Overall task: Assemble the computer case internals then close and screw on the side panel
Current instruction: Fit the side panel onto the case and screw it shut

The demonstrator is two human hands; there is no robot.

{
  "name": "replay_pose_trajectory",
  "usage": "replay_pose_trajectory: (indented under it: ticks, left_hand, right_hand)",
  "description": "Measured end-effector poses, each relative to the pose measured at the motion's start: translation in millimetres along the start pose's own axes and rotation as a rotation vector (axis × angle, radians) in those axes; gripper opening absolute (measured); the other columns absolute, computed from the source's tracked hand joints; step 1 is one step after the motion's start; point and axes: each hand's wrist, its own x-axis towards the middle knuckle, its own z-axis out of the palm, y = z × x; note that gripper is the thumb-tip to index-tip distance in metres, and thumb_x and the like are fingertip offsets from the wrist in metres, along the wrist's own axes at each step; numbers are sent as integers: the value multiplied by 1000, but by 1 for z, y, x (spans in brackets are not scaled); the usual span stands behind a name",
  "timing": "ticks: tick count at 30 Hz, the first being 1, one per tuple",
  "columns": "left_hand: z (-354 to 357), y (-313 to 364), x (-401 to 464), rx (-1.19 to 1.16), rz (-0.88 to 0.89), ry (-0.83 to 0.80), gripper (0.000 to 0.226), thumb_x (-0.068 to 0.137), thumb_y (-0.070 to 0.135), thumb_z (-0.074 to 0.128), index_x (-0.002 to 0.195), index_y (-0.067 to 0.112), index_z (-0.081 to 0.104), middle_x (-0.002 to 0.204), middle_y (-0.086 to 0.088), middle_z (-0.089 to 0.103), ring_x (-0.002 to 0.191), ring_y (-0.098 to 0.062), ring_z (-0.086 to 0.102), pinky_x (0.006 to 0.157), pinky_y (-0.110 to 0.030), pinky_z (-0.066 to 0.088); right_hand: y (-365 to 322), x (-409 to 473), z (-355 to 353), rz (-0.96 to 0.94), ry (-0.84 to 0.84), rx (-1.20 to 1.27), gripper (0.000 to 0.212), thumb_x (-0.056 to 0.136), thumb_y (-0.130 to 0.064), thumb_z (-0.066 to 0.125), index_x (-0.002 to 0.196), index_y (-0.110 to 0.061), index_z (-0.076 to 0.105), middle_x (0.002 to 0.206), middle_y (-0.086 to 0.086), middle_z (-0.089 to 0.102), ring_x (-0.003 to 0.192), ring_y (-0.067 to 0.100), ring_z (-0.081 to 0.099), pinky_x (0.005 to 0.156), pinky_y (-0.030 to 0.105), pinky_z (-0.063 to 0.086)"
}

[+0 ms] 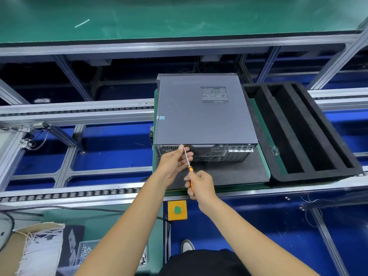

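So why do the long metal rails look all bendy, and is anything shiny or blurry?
Head view: the wide-angle lens bows the conveyor rails toward the edges; soft overhead glare streaks the green mat at the top; the computer case, screwdriver and both hands, left and right, look sharp, while the cardboard box at the bottom corner is softer.

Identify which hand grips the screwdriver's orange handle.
The right hand grips the handle of the screwdriver; the left hand only steadies the shaft near the case.
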Motion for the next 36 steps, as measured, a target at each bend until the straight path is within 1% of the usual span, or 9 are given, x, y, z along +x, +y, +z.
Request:
replay_pose_trajectory:
  ticks: [6, 12, 16, 19, 22, 26, 29, 32, 36]
  left_hand:
    - [-13, 1, -7, 41, -1, -135, 23, 104, 15, 55, 122, 9, 68, 114, -10, 76, 107, -20, 73, 86, -28, 60]
    - [-4, 3, -1, 67, 19, 23, 15, 92, 10, 73, 106, 4, 75, 99, -14, 78, 87, -18, 77, 69, -26, 61]
    - [-2, 2, 1, 130, 52, 123, 24, 84, 18, 83, 104, 7, 75, 94, -11, 78, 85, -19, 77, 76, -33, 62]
    - [-5, 3, -2, 125, 39, 40, 24, 94, 19, 72, 115, 7, 69, 100, -8, 79, 92, -19, 76, 79, -34, 63]
    - [-7, 9, -6, 66, 25, -34, 26, 97, 6, 66, 122, 6, 58, 104, -13, 77, 97, -25, 76, 80, -38, 64]
    - [1, 13, -7, 40, 52, 150, 44, 82, 1, 82, 113, 7, 50, 95, -18, 77, 83, -27, 78, 65, -32, 63]
    - [5, 7, -4, 63, 77, 234, 47, 76, 11, 89, 104, 13, 52, 91, -13, 75, 74, -21, 77, 62, -30, 62]
    - [-1, 5, -3, 40, 52, 123, 37, 89, 20, 79, 112, 8, 52, 96, -11, 77, 86, -21, 77, 71, -36, 63]
    - [-11, 10, -6, 3, 35, 10, 33, 95, 3, 68, 117, 8, 44, 101, -15, 77, 95, -28, 76, 71, -35, 63]
  right_hand:
    - [-6, 1, 5, 128, -84, 77, 22, 98, -20, 46, 93, -4, 61, 81, 19, 76, 43, 19, 58, 33, 21, 30]
    - [0, -2, 11, 33, -7, 31, 14, 95, -20, 59, 95, -7, 55, 69, 6, 65, 44, 13, 55, 38, 23, 35]
    - [-5, -3, 15, 166, -25, 107, 21, 98, -18, 51, 91, -3, 65, 71, 13, 75, 48, 20, 65, 40, 21, 40]
    - [-7, -6, 20, 245, -81, 248, 30, 101, -21, 45, 94, -2, 67, 67, 11, 71, 42, 14, 53, 35, 20, 32]
    - [-6, -9, 23, 226, -99, 310, 17, 97, -20, 50, 92, -8, 61, 65, 5, 58, 44, 11, 43, 35, 20, 24]
    - [-1, -12, 24, 103, -17, 130, 8, 93, -14, 59, 92, -6, 59, 65, 4, 60, 55, 17, 66, 42, 24, 43]
    - [1, -13, 27, 83, 46, 119, 13, 96, -16, 59, 94, -4, 62, 62, 4, 69, 54, 18, 68, 42, 23, 45]
    - [-3, -11, 30, 158, 29, 195, 22, 98, -22, 55, 90, -4, 66, 69, 12, 74, 52, 21, 68, 41, 23, 45]
    - [-4, -8, 31, 203, -33, 195, 36, 100, -30, 48, 95, -5, 73, 71, 10, 73, 44, 18, 58, 41, 22, 41]
